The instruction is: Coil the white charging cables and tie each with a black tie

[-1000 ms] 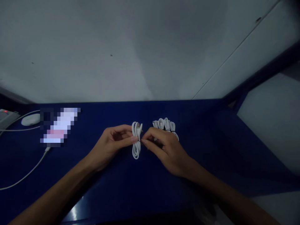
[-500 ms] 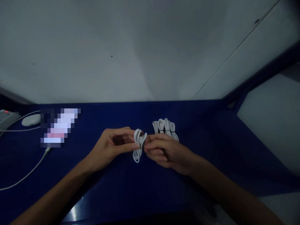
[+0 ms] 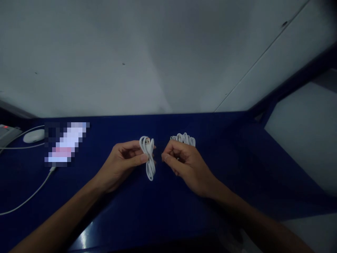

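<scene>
My left hand [image 3: 126,158] is closed on a white USB cable [image 3: 150,168], pinching it at the middle between thumb and fingers. The cable is coiled into a narrow bundle, held upright above the blue table, with its metal plug showing in the upper loop. To its right, apart from the cable, is my right hand [image 3: 188,163]. Its thumb and forefinger are pressed together, and whatever may be between them is too small to make out. Behind that hand lie several more bundled white cables [image 3: 185,138], their lower parts hidden by it.
A lit phone [image 3: 68,140], blurred by pixels, lies on the blue table [image 3: 118,218] with a charging lead [image 3: 34,196] plugged in. Left of it are a white rounded case [image 3: 33,136] and a power strip [image 3: 7,133]. A pale wall [image 3: 131,88] rises along the back edge.
My hands have come apart. The right one has let go of the cable and shifted slightly right, while the left has turned the cable more upright and moved it a little left.
</scene>
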Motion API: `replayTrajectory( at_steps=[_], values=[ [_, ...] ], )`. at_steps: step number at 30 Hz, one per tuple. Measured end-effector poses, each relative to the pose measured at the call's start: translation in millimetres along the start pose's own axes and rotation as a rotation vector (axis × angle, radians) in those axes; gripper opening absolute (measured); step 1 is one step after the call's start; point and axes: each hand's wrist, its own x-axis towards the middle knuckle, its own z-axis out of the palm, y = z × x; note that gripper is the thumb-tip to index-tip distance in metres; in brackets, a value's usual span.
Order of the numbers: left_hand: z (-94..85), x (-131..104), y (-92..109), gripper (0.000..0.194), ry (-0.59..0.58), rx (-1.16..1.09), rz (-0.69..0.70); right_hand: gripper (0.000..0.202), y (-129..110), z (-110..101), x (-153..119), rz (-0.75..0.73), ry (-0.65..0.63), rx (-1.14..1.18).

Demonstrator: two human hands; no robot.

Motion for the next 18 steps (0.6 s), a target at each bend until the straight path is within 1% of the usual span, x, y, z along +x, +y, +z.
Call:
replayTrajectory(
  at_steps=[5,8,10,12,13,15,18],
  values=[
    [-2.3,-1.1,1.6,0.016,0.055,-0.018,0.019,0.024,0.3,-7.2,1.4,-0.017,0.065,-0.076],
    [-2.8,-2.1,7.4,0.017,0.105,-0.029,0.067,0.022,3.8,-16.8,4.3,-0.049,0.162,-0.13],
    [-1.5,-1.0,12.3,0.019,0.19,-0.043,0.118,0.023,5.6,-23.0,5.6,-0.086,0.239,-0.128],
    [1.1,2.2,15.9,0.022,0.277,-0.039,0.121,0.025,5.9,-26.2,5.3,-0.114,0.282,-0.074],
    [2.7,4.4,16.6,0.021,0.302,-0.042,0.132,0.025,5.3,-26.1,4.4,-0.122,0.292,-0.044],
    [5.4,8.7,15.8,0.015,0.291,-0.049,0.123,0.021,3.4,-22.3,1.4,-0.129,0.289,0.005],
    [8.1,11.0,11.5,0.011,0.247,-0.14,0.037,0.017,1.2,-11.0,-3.2,-0.126,0.231,-0.008]
  ],
)
